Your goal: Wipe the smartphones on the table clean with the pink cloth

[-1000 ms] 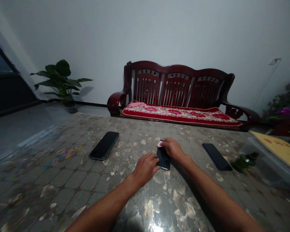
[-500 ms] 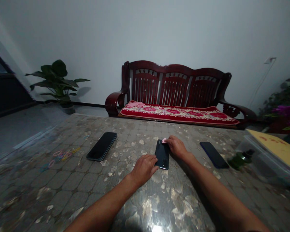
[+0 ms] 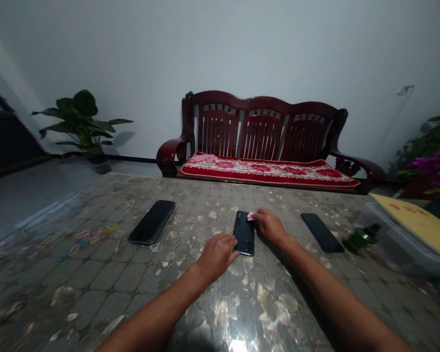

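Note:
A dark smartphone (image 3: 244, 234) lies back side up on the table in front of me, its camera block at the near end. My left hand (image 3: 220, 249) grips the phone's left edge near that end, thumb at the near corner. Pinched in the fingers of my right hand (image 3: 268, 225) is a small pink cloth (image 3: 250, 216), pressed on the far right part of the phone's back. The cloth is mostly hidden by the fingers, so whether it is fabric or paper is hard to make out.
A second phone (image 3: 152, 222) lies to the left, beside colourful rubber bands (image 3: 91, 237). On the right are a third phone (image 3: 321, 232), a green bottle (image 3: 361, 238) and a clear plastic box (image 3: 392, 244) with a yellow sheet (image 3: 418, 220) on top. A wooden bench (image 3: 262, 132) stands beyond the table.
My right hand has moved the pink cloth slightly nearer along the phone's back. The left hand keeps its hold. The whole view has shifted a little.

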The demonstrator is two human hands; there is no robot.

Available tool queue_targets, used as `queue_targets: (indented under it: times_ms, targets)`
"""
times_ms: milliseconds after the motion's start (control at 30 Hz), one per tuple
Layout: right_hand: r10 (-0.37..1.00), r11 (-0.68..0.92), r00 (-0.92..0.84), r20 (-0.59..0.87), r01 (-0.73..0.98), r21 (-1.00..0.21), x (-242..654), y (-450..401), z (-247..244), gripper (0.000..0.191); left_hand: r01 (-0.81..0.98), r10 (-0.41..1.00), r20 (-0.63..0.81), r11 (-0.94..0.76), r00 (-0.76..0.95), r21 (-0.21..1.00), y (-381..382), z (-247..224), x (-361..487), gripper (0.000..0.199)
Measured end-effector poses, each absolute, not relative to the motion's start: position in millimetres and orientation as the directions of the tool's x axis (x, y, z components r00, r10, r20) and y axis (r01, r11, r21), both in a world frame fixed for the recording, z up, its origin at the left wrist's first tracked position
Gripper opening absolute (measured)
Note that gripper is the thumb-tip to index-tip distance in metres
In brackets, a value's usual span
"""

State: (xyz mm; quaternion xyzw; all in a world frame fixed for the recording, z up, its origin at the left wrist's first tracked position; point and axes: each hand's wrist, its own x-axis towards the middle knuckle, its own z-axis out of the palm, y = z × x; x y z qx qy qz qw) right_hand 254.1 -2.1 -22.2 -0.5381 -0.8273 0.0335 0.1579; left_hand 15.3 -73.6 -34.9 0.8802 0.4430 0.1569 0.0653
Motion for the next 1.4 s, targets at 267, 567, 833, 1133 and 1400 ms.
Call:
queue_targets:
  times_ms: [267,567,833,1133,1400]
  targets:
    - [0.782,0.622,-0.563,0.267,0.718,-0.31,253,-32,-30,0.033,0.753,0.784,0.256,-0.617,0.565,0.228,-74,-39,16,0.017]
    - [0.833,0.55,-0.423,0.356,0.701,-0.454,243,-22,-47,0.034,0.774,0.773,0.274,-0.62,0.573,0.129,-75,-43,19,0.016]
    - [0.786,0.61,-0.551,0.28,0.619,-0.494,232,-22,-31,0.04,0.788,0.786,0.24,-0.605,0.57,0.113,-79,-36,10,0.015]
    - [0.851,0.523,-0.437,0.292,0.757,-0.392,225,-23,-33,0.035,0.775,0.783,0.303,-0.606,0.543,0.177,-74,-38,1,0.034]
    - [0.841,0.535,-0.468,0.273,0.794,-0.289,226,-27,-29,0.032,0.76,0.764,0.327,-0.627,0.556,0.173,-69,-39,-1,0.045]
